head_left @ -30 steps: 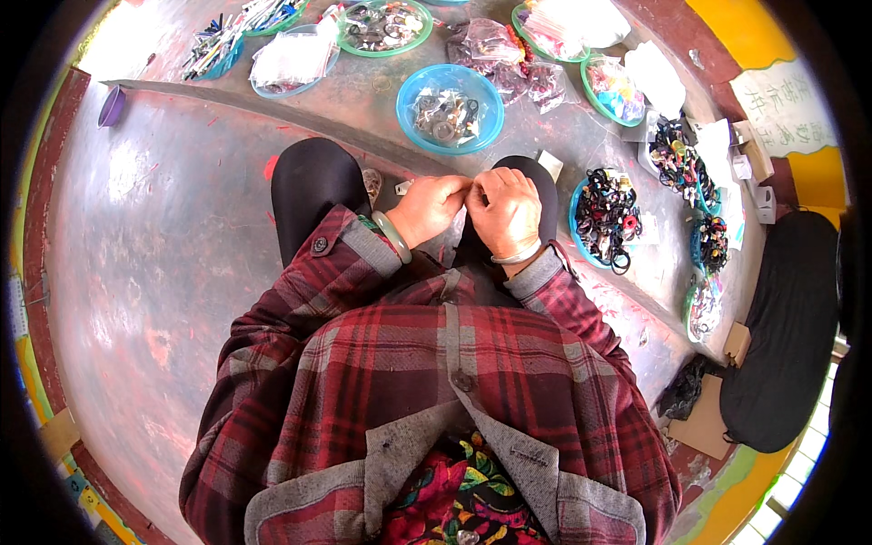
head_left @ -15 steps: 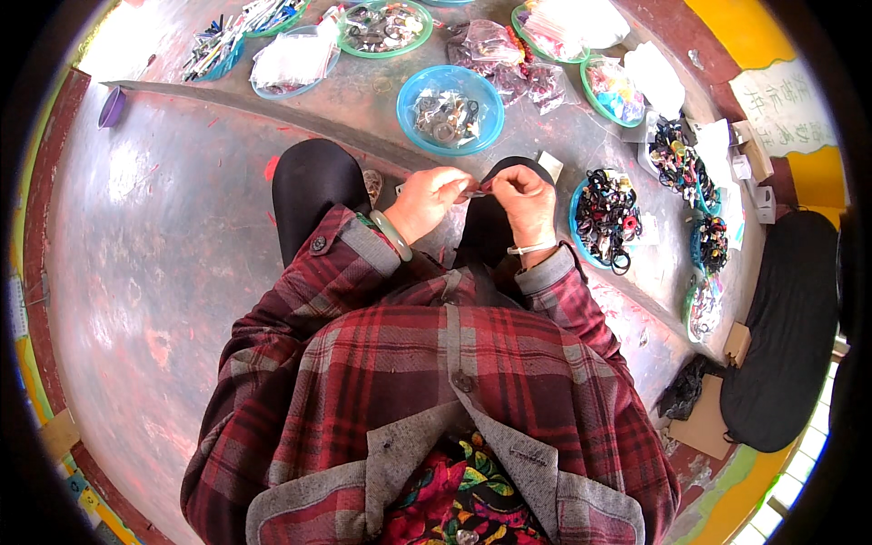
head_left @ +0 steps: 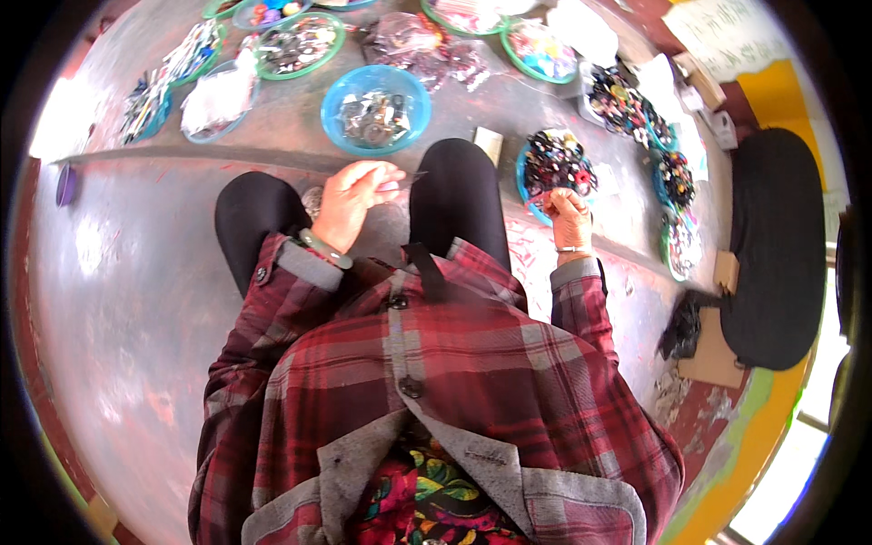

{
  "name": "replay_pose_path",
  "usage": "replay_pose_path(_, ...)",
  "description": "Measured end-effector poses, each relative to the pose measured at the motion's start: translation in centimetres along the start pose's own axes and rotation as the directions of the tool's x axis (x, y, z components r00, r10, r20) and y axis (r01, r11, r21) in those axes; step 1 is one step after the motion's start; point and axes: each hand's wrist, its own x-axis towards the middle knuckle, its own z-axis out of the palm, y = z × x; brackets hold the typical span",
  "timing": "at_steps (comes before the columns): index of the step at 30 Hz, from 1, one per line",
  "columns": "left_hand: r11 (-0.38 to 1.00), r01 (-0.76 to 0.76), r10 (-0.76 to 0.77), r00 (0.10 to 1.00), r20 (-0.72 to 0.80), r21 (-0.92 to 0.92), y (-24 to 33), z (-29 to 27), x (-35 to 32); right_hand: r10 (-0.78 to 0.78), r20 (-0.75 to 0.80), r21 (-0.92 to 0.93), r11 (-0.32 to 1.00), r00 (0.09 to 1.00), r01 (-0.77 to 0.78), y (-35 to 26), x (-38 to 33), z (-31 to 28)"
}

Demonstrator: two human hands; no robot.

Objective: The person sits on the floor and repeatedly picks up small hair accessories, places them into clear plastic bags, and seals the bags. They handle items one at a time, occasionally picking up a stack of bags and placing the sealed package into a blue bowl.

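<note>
My left hand (head_left: pixel 356 202), with a pale bangle at the wrist, is raised between my knees. Its fingers stretch forward with small gaps between them, and I make out nothing held in them. Off to the right, my right hand (head_left: pixel 569 214) is closed in a pinch at the near edge of a blue basket (head_left: pixel 524 186). What the pinch holds, if anything, is too small to name; a reddish spot shows by the fingertips. Dark hair ties (head_left: pixel 556 162) with coloured bits heap up inside that basket.
Ahead, a blue bowl (head_left: pixel 329 123) holds small bagged parts. Baskets of pens (head_left: pixel 145 104), white bags (head_left: pixel 218 102) and trinkets (head_left: pixel 300 45) stand at far left. More dark hair ties (head_left: pixel 619 102) lie at right. A step edge (head_left: pixel 218 154) crosses the floor; a long black cushion (head_left: pixel 777 245) lies far right.
My hands were together, pinching something small between them; now they are apart. The right moved right to the hair-tie basket, while the left loosened its fingers. The whole view has shifted.
</note>
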Motion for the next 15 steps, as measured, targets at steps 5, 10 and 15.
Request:
replay_pose_path(5,0.998,0.045,-0.045,0.999,-0.01,0.046,-0.1,0.8,0.1,0.126,0.299,-0.847,-0.422,0.946,0.323,9.1,-2.9,-20.3)
replay_pose_path(10,0.996,0.049,-0.047,0.998,-0.032,0.074,-0.4,0.5,-0.3,0.483,-0.46,-0.818,-0.557,0.745,-0.144,11.2,-6.0,-26.2)
replay_pose_path(15,0.992,0.089,-0.088,0.996,-0.02,0.094,-0.3,0.9,-0.1,0.497,-0.528,-0.54,0.429,0.689,-0.724,10.0,-8.4,-24.2)
